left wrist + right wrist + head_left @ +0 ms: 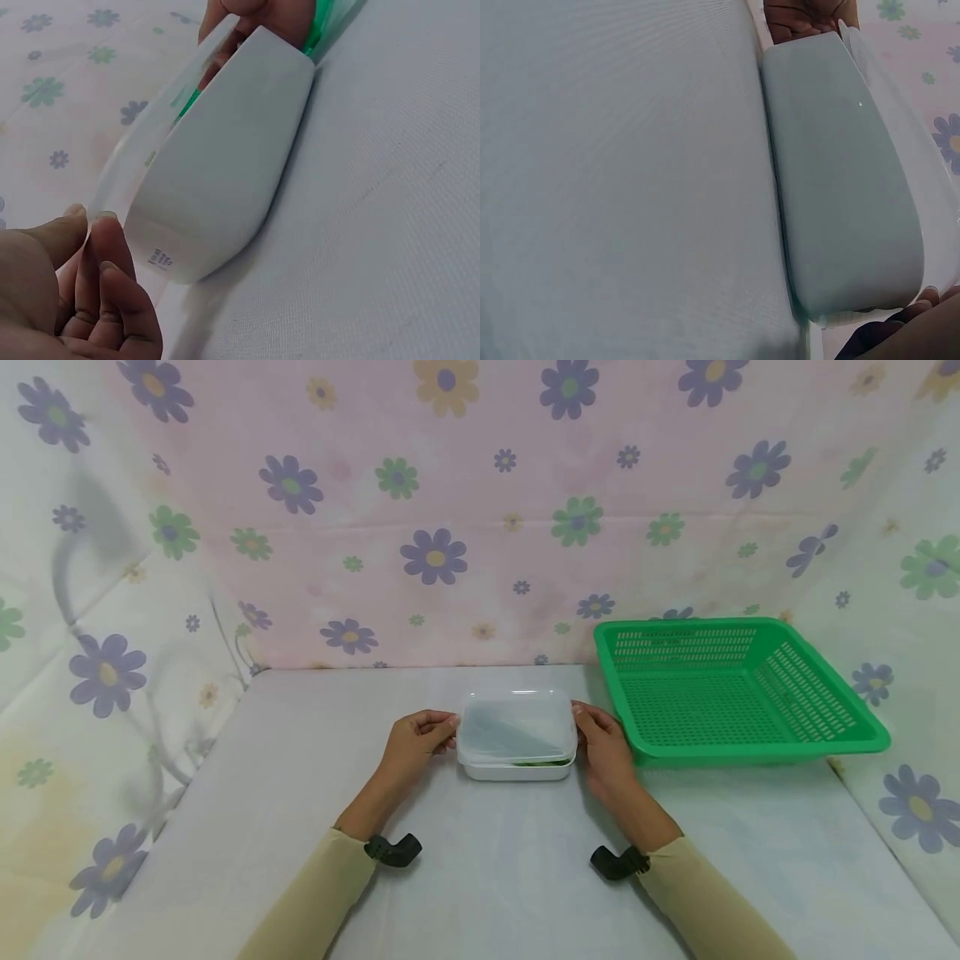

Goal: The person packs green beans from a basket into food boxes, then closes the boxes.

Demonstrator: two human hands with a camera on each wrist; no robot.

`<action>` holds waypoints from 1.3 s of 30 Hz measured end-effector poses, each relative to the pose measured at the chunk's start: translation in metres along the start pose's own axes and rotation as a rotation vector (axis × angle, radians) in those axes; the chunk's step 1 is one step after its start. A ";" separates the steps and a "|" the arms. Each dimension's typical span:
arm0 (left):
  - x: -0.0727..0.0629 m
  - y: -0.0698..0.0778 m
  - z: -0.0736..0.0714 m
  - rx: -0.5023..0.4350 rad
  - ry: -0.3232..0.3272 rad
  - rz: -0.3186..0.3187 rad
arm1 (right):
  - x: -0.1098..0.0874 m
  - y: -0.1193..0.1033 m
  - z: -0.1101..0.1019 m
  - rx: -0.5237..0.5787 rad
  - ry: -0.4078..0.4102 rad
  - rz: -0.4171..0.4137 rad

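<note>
A white rectangular food container (517,772) stands on the table in the middle of the head view. Over it lies a translucent plastic lid (517,727), with a gap between lid and rim at the front. Something green (543,764) shows through that gap. My left hand (416,739) pinches the lid's left edge between thumb and fingers, as the left wrist view shows closely. At the opposite end, my right hand (606,747) grips the lid's right edge; part of its fingers is hidden behind the lid.
A green plastic basket (750,750) with slotted walls stands at the right, close beside my right hand. White cloth covers the table (487,877). A flowered curtain (480,485) hangs behind and along both sides.
</note>
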State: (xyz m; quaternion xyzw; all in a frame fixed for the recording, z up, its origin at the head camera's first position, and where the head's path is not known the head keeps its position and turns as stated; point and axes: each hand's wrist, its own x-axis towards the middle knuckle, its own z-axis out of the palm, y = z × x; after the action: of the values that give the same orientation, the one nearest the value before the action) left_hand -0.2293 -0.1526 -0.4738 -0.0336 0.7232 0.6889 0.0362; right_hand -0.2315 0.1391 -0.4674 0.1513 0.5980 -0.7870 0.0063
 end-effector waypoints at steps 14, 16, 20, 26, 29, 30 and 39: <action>0.000 -0.003 0.002 0.011 -0.024 -0.028 | -0.004 -0.001 -0.003 -0.152 0.041 0.023; -0.001 -0.003 0.002 0.013 -0.029 -0.034 | -0.005 -0.001 -0.002 -0.168 0.047 0.019; -0.001 -0.003 0.002 0.015 -0.031 -0.043 | -0.004 0.001 -0.002 -0.209 0.054 0.015; 0.000 -0.006 0.000 -0.022 -0.023 -0.072 | -0.003 0.003 -0.002 -0.260 0.055 0.019; 0.001 -0.008 0.000 -0.042 -0.027 -0.082 | -0.004 0.003 -0.002 -0.269 0.051 0.019; 0.001 -0.008 0.000 -0.045 -0.029 -0.085 | -0.004 0.003 -0.002 -0.268 0.051 0.017; 0.000 -0.011 0.001 -0.058 -0.025 -0.088 | -0.004 0.005 -0.003 -0.282 0.059 0.018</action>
State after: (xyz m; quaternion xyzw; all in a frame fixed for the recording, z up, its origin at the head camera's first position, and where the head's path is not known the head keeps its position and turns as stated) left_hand -0.2281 -0.1518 -0.4850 -0.0580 0.7004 0.7075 0.0744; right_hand -0.2265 0.1402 -0.4719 0.1774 0.7011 -0.6905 0.0170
